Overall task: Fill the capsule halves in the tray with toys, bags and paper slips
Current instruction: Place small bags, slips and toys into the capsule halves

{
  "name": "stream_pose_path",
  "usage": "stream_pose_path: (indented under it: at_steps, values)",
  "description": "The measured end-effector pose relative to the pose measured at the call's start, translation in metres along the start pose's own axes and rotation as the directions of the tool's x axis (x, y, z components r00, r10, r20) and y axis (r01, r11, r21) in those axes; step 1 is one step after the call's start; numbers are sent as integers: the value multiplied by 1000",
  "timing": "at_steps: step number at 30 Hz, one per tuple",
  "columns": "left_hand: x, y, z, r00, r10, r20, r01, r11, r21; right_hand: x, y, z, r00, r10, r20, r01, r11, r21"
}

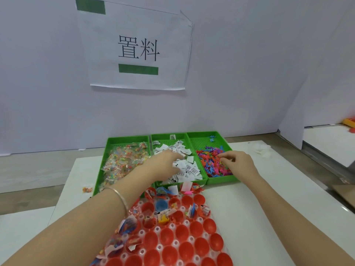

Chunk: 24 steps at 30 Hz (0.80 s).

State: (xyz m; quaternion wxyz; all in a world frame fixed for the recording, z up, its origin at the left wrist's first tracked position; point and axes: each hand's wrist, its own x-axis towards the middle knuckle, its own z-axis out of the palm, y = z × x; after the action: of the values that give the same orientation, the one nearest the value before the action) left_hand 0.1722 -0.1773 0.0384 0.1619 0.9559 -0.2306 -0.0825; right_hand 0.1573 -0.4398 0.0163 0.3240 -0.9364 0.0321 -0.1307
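Capsule halves (172, 240), red with one blue, sit open side up in the clear tray (158, 229) on the white table (249, 217) right before me; the far and left ones already hold bags, slips and toys. My left forearm, with its bangle (119, 196), crosses the tray's left edge and hides the near corner of the green bin of bags (123, 162). My left hand (165, 164) lies on the paper slips (190, 167) in the middle bin, fingers close together; whether they pinch one I cannot tell. My right hand (238, 160) has curled fingers, tips pinching at the toys (213, 164) in the right bin. One stray bag (87, 189) lies left of the bins, and a printed sign (138, 48) hangs on the wall.
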Motion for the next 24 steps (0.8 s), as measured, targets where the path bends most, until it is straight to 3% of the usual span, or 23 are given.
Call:
stream_pose_path:
  at_steps: [4, 8, 12, 15, 17, 20, 24]
  values:
    - [15, 7, 16, 999, 13, 35, -23, 955, 295, -7, 0, -1, 996, 5, -90, 5, 994, 110]
    - [19, 3, 22, 1000, 22, -15, -18, 962, 274, -16, 5, -3, 993, 38, -112, -15, 980, 199]
    - [16, 0, 19, 992, -44, -121, 34, 996, -85, -15, 8, 1, 992, 106, -70, -98, 989, 108]
    - [6, 0, 12, 969, -132, -207, 52, 933, -355, -10, 3, 8, 982, 180, 63, -152, 936, -317]
    - [-4, 1, 7, 957, -187, -220, 56, 867, -495, -7, -3, 13, 979, 183, 85, -126, 884, -451]
    - [-20, -1, 1, 945, -266, -192, 58, 711, -700, -4, -10, 16, 988, 150, 46, -119, 908, -401]
    - [-44, -17, -8, 936, -342, -79, 57, 371, -927, -4, -11, 16, 989, 112, -92, -139, 908, -394]
